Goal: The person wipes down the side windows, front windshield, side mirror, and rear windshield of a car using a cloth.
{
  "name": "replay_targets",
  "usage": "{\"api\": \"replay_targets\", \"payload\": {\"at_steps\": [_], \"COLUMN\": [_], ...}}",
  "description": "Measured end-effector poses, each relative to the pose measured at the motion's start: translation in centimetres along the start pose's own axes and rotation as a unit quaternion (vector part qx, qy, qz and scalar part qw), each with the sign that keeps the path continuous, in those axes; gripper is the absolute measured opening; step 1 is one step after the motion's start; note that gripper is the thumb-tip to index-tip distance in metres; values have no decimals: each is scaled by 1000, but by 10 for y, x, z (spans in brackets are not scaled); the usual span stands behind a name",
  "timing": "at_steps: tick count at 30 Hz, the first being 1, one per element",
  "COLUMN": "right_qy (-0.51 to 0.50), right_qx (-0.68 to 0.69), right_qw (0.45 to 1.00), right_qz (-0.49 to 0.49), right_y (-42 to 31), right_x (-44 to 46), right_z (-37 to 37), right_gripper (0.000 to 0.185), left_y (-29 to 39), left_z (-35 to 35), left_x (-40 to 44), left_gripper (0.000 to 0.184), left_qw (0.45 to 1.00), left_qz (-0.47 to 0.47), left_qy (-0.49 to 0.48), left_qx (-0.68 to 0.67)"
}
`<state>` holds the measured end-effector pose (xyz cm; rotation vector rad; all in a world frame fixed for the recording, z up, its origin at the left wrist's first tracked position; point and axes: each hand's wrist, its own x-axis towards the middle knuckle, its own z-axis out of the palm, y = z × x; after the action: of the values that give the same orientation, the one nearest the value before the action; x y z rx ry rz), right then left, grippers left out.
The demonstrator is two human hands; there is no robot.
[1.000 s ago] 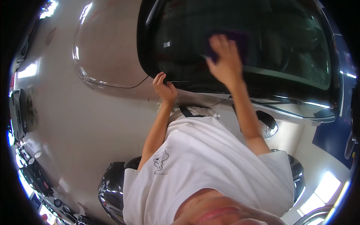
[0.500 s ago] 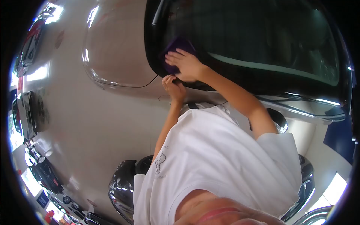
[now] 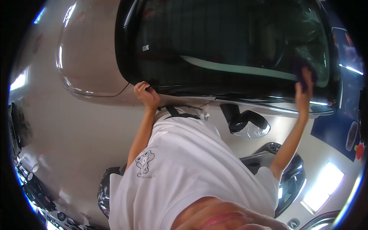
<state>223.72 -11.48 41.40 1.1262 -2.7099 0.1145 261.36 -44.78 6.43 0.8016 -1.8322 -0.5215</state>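
My right hand (image 3: 304,90), a little blurred, presses a dark purple cloth (image 3: 306,73) against the far right end of the dark car windshield (image 3: 214,42). Its fingers lie over the cloth, and the arm is stretched out to the right. By the windshield's lower left corner, near the edge of the beige hood (image 3: 90,46), is my left hand (image 3: 147,96). Its fingers are curled in a loose fist, with nothing visible in them. A small light sticker (image 3: 145,48) shows on the glass.
A side mirror (image 3: 249,124) sticks out from the car close to my right side. Behind me stands a dark vehicle (image 3: 291,180). More cars (image 3: 38,191) line the left edge, and a blue panel (image 3: 337,134) is at the right.
My right hand has swept the purple cloth from the windshield's lower left corner to its far right end. My left hand stays near the lower left corner; the view has shifted right.
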Motion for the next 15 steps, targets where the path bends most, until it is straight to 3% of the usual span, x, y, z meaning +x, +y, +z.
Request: {"api": "replay_targets", "payload": {"at_steps": [3, 5, 6, 8, 9, 11, 13, 15], "right_qy": [88, 82, 89, 86, 94, 82, 86, 243], "right_qx": [-19, -69, -66, -217, -235, -228, -149, -150], "right_qw": [993, 980, 981, 915, 916, 937, 981, 957], "right_qz": [75, 167, 159, 328, 313, 250, 92, -49], "right_y": [140, 205, 201, 186, 158, 34, -62, -157], "right_x": [56, 102, 128, 174, 196, 213, 221, 214], "right_z": [-11, -16, -4, 22, 38, 62, 104, 174], "right_gripper": [58, 69, 69, 77, 78, 77, 76, 62], "left_y": [-2, 3, 1, 0, 2, 5, 3, 6], "left_z": [0, -4, -3, -2, -3, -5, -6, -8], "left_x": [3, 3, 4, 2, 2, 2, 2, 4], "left_gripper": [29, 27, 27, 27, 26, 26, 21, 19], "left_qw": [1000, 1000, 1000, 1000, 1000, 999, 998, 998], "left_qz": [13, 8, 8, 21, 8, 9, 14, 14], "left_qy": [-3, -10, 1, -4, -2, -11, -31, -33], "left_qx": [16, 26, 29, 14, 11, 31, 54, 58]}}
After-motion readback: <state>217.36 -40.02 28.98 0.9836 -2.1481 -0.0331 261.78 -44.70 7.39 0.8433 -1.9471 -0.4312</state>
